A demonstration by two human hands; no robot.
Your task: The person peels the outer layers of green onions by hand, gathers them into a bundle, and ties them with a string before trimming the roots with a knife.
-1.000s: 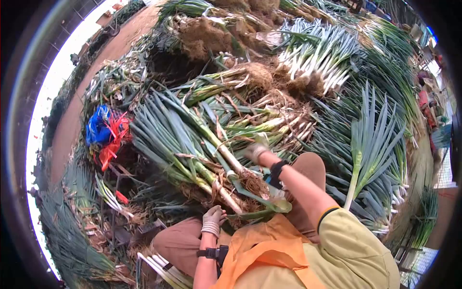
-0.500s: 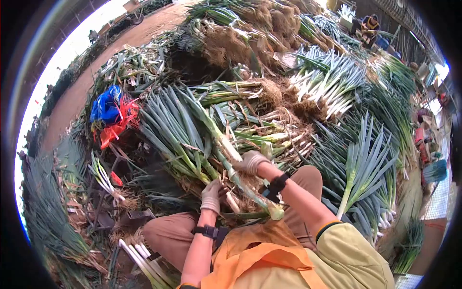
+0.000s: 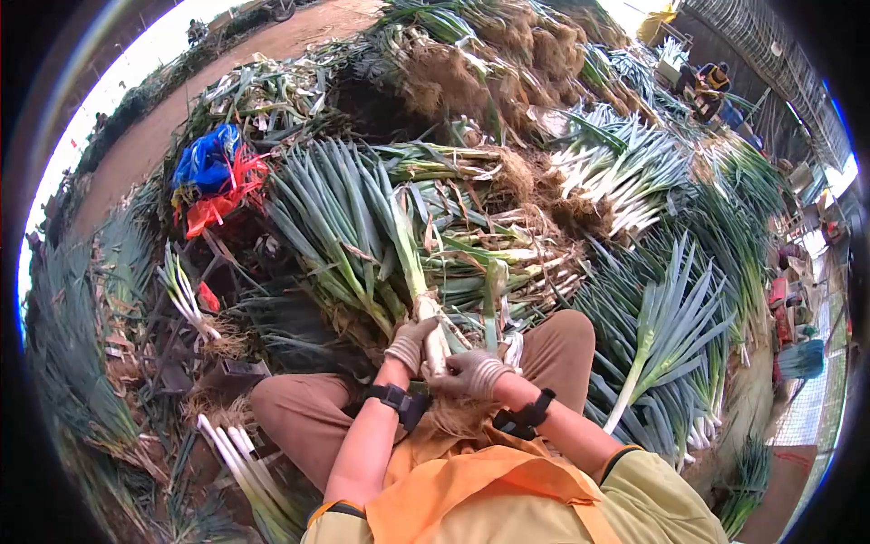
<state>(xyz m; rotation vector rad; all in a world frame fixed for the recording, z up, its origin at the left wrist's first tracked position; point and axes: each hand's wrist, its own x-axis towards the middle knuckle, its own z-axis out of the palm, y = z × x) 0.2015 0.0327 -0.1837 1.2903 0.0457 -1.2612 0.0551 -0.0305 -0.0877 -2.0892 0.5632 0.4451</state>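
A leek (image 3: 434, 343) lies between my gloved hands, its green leaves pointing away from me and its brown roots (image 3: 462, 415) near my lap. My left hand (image 3: 412, 343) is wrapped round the white stalk. Lower down, beside the root end, my right hand (image 3: 471, 374) has its fingers closed on the same stalk. Just beyond my left hand rests a bunch of green leeks (image 3: 331, 227). Loose peeled-off leaves (image 3: 494, 295) are past my right hand.
Rooted leeks (image 3: 517, 54) are heaped at the back. Cleaned white-stemmed leeks (image 3: 625, 172) lie at the right, and a large leek (image 3: 643, 349) is nearer. Blue and red netting (image 3: 213, 172) is at the left. A person (image 3: 713, 82) sits at the far right.
My left hand has moved up onto the leek, and my right hand has come down towards its root end. The thick stalk that slanted towards my right knee is no longer there.
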